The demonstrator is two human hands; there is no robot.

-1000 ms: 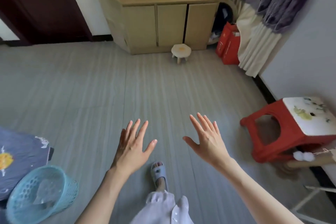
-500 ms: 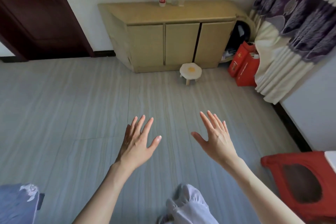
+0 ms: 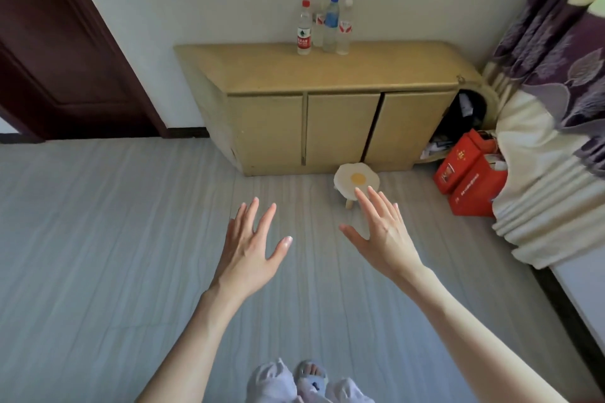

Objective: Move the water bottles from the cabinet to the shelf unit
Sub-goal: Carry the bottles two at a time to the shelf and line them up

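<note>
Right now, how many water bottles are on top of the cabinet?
4, clustered at the back of the cabinet top: red-capped bottle front left, blue-capped bottle middle, white-capped bottle right, another white-capped one behind. More could hide behind them.

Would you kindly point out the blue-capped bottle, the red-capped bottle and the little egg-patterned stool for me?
blue-capped bottle (image 3: 331, 28), head view, on its body below the blue label.
red-capped bottle (image 3: 303, 38), head view, on its red label.
egg-patterned stool (image 3: 357, 178), head view, on the yellow yolk of its seat.
</note>
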